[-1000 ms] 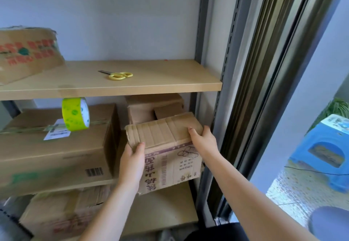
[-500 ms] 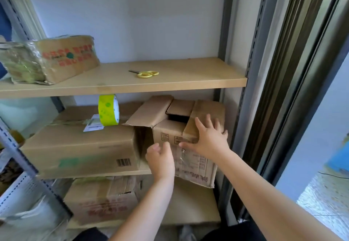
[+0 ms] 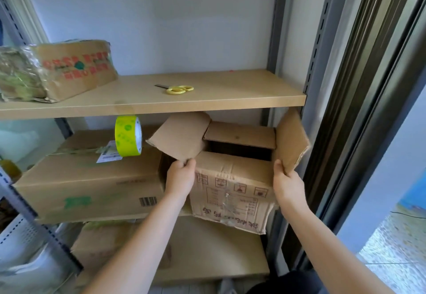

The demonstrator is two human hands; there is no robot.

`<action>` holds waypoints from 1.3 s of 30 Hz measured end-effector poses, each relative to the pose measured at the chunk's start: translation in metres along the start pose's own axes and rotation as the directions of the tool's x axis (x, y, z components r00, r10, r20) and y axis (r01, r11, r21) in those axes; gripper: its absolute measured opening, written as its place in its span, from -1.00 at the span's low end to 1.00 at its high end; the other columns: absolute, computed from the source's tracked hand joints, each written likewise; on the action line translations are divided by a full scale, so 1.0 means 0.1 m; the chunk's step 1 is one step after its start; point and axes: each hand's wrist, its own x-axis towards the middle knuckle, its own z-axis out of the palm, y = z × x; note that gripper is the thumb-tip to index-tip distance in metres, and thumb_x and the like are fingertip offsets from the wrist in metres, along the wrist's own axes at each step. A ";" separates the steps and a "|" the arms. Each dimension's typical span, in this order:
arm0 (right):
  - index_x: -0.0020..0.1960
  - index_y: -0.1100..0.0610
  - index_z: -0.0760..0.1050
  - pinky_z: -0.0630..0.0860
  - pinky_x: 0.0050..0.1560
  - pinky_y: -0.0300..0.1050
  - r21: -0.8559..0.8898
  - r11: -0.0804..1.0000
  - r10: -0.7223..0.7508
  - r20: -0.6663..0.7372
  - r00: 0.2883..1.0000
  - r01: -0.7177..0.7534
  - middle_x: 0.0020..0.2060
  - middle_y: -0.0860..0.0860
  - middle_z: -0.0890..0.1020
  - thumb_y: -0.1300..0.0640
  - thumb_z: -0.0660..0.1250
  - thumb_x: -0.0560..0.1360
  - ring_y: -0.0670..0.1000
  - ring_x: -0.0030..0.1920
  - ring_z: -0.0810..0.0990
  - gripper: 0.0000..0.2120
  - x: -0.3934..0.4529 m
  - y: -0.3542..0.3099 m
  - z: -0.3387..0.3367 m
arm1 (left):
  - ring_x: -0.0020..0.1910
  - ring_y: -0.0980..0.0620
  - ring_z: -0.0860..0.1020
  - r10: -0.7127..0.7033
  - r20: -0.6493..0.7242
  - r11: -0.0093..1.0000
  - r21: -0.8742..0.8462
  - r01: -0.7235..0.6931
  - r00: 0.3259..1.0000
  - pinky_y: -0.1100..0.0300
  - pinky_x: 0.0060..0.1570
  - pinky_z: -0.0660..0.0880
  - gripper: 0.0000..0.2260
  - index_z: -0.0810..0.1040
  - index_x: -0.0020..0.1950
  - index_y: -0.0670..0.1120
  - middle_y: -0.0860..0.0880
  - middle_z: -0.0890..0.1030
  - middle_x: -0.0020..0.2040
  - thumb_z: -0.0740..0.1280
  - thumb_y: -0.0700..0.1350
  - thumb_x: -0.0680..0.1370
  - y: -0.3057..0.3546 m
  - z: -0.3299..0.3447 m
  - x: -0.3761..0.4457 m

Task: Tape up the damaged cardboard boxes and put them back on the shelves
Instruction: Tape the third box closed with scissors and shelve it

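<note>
- Hands first: the left hand (image 3: 181,177) pinches the lower edge of the left flap of an open brown cardboard box with printed symbols (image 3: 232,192); the right hand (image 3: 287,184) grips the lower edge of the right flap.
- Box position: it sits at the right end of the middle wooden shelf (image 3: 110,218), its near bottom edge hanging past the shelf front, all four flaps open and the dark inside showing.
- Just left of it, touching or nearly so, lies a long brown cardboard box with a barcode and white label (image 3: 87,185).
- On that long box stands a roll of yellow-green packing tape (image 3: 128,136), upright on its edge.
- Below, on the lower shelf, sits another worn brown cardboard box (image 3: 103,245).
- Farther up, the top wooden shelf (image 3: 230,100) carries yellow-handled scissors (image 3: 177,89) near the middle and a crumpled, plastic-wrapped brown box with red print (image 3: 57,69) at the left.
</note>
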 end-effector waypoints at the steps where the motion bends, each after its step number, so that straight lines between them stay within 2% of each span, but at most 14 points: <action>1: 0.15 -0.01 0.45 0.55 -0.12 -0.05 0.029 0.999 0.035 -0.001 0.999 -0.035 -0.11 -0.03 0.59 -0.23 0.13 0.61 -0.01 -0.13 0.58 -0.66 -0.02 0.04 -0.02 | -0.22 -0.09 0.56 0.015 -0.019 1.000 0.005 -0.015 1.000 0.12 -0.24 0.39 -0.70 0.56 -0.15 -0.14 -0.10 0.58 -0.25 0.22 0.04 0.61 -0.08 -0.03 -0.10; 3: 0.09 0.00 0.45 0.54 0.08 0.07 0.126 0.990 0.066 0.021 0.998 -0.068 -0.13 -0.05 0.58 -0.22 0.17 0.60 0.00 -0.11 0.56 -0.69 -0.07 0.11 -0.07 | -0.19 -0.11 0.57 0.006 -0.049 1.000 0.018 -0.005 0.999 0.09 -0.21 0.38 -0.66 0.56 -0.13 -0.16 -0.08 0.59 -0.26 0.24 0.11 0.56 -0.22 -0.11 -0.30; 6: 0.47 0.01 0.29 0.46 0.26 0.10 0.301 0.945 0.105 0.095 0.990 -0.129 0.17 -0.01 0.57 -0.15 0.22 0.60 0.05 0.14 0.55 -0.50 -0.23 0.14 -0.16 | 0.01 -0.04 0.51 -0.188 0.027 0.978 -0.083 0.189 0.982 0.06 -0.02 0.34 -0.67 0.47 0.06 0.01 0.06 0.54 -0.05 0.28 0.24 0.52 -0.35 -0.18 -0.44; 9: 0.53 0.00 0.18 0.41 0.36 0.20 0.347 0.924 0.100 0.182 0.978 -0.159 0.36 0.02 0.47 -0.12 0.25 0.60 0.13 0.32 0.47 -0.43 -0.41 0.14 -0.22 | 0.17 -0.05 0.46 -0.269 0.076 0.944 -0.179 0.279 0.960 0.03 0.15 0.34 -0.53 0.42 0.33 0.04 0.00 0.52 0.19 0.27 0.29 0.53 -0.40 -0.28 -0.46; 13: 0.50 -0.02 0.19 0.49 0.28 0.15 0.348 0.921 0.072 0.293 0.954 -0.176 0.30 0.02 0.50 -0.09 0.26 0.60 0.10 0.26 0.51 -0.47 -0.61 0.18 -0.35 | 0.25 -0.10 0.49 -0.262 0.014 0.935 -0.245 0.257 0.965 -0.12 0.32 0.39 -0.48 0.38 0.44 0.02 -0.04 0.53 0.28 0.23 0.25 0.57 -0.49 -0.41 -0.58; 16: 0.23 -0.10 0.31 0.58 0.01 -0.05 0.315 0.932 0.041 0.400 0.916 -0.179 0.04 -0.08 0.58 -0.06 0.26 0.60 -0.04 0.01 0.63 -0.76 -0.67 0.15 -0.40 | 0.21 -0.08 0.50 -0.252 -0.009 0.936 -0.255 0.242 0.968 -0.07 0.27 0.40 -0.53 0.37 0.46 0.03 -0.03 0.53 0.24 0.22 0.21 0.61 -0.48 -0.52 -0.63; 18: 0.18 -0.07 0.36 0.60 0.10 0.00 0.253 0.956 0.021 0.453 0.891 -0.151 0.05 -0.04 0.62 -0.05 0.28 0.59 -0.02 0.03 0.66 -0.80 -0.66 0.07 -0.39 | 0.20 -0.07 0.50 -0.253 -0.008 0.932 -0.271 0.241 0.967 -0.04 0.25 0.41 -0.54 0.38 0.46 0.05 -0.02 0.53 0.24 0.22 0.20 0.61 -0.43 -0.57 -0.58; 21: 0.35 0.07 0.37 0.54 0.26 0.11 0.129 0.989 0.001 0.513 0.858 -0.078 0.19 0.04 0.60 -0.07 0.30 0.58 0.06 0.18 0.61 -0.59 -0.58 -0.04 -0.32 | 0.29 -0.09 0.50 -0.252 -0.024 0.936 -0.261 0.237 0.967 -0.12 0.38 0.37 -0.51 0.39 0.46 0.05 -0.03 0.53 0.33 0.24 0.22 0.59 -0.37 -0.61 -0.41; 25: 0.30 -0.10 0.38 0.38 0.36 -0.05 -0.141 0.985 0.005 0.614 0.789 0.103 0.23 -0.15 0.56 -0.29 0.31 0.48 -0.03 0.30 0.51 -0.53 -0.41 -0.10 -0.07 | 0.35 -0.06 0.47 -0.263 -0.034 0.934 -0.261 0.245 0.964 -0.10 0.43 0.32 -0.41 0.41 0.45 0.06 0.00 0.52 0.38 0.27 0.28 0.48 -0.32 -0.57 -0.09; 29: 0.57 -0.17 -0.33 0.33 0.43 -0.19 -0.149 0.951 -0.027 0.833 0.553 0.270 0.56 -0.21 0.08 -0.14 0.45 0.46 -0.17 0.50 0.20 0.06 -0.08 -0.17 0.14 | 0.31 -0.04 0.50 -0.303 -0.068 0.935 -0.217 0.282 0.951 -0.08 0.41 0.35 -0.26 0.48 0.37 0.06 0.00 0.56 0.32 0.25 0.38 0.26 -0.27 -0.61 0.29; 31: 0.56 -0.20 -0.34 0.36 0.34 -0.29 -0.194 0.954 0.058 0.866 0.497 0.228 0.55 -0.23 0.09 -0.24 0.51 0.33 -0.23 0.48 0.22 0.18 0.11 -0.24 0.07 | 0.31 -0.02 0.49 -0.285 -0.057 0.950 -0.148 0.274 0.957 -0.06 0.41 0.36 -0.24 0.51 0.36 0.05 0.03 0.56 0.31 0.23 0.42 0.26 -0.25 -0.68 0.40; 34: 0.60 -0.15 -0.16 0.22 0.40 -0.23 -0.214 0.975 0.120 0.722 0.681 0.055 0.56 -0.19 0.11 -0.49 0.48 0.10 -0.20 0.48 0.20 0.30 0.26 -0.47 -0.06 | 0.18 0.08 0.52 -0.243 -0.035 0.969 -0.051 0.241 0.969 0.08 0.28 0.40 -0.41 0.55 0.33 0.04 0.19 0.60 0.08 0.23 0.39 0.46 -0.19 -0.68 0.39; 36: 0.60 -0.18 -0.17 0.10 0.48 -0.11 -0.232 0.969 0.082 0.622 0.779 0.083 0.57 -0.20 0.05 -0.50 0.42 0.16 -0.17 0.50 0.10 0.22 0.34 -0.59 -0.03 | -0.01 0.10 0.55 -0.185 -0.139 0.983 -0.024 0.184 0.973 0.21 0.03 0.35 -0.58 0.60 0.20 -0.03 0.23 0.56 -0.13 0.22 0.26 0.59 -0.12 -0.56 0.27; 39: 0.58 -0.20 -0.19 0.14 0.46 -0.08 -0.197 0.973 0.010 0.547 0.837 0.117 0.56 -0.20 0.09 -0.45 0.45 0.22 -0.17 0.47 0.13 0.18 0.44 -0.65 0.23 | 0.20 -0.12 0.52 -0.113 -0.429 0.992 -0.096 0.079 0.896 0.23 0.02 0.37 -0.61 0.47 0.23 -0.20 -0.07 0.55 0.12 0.32 0.09 0.60 -0.02 -0.30 -0.05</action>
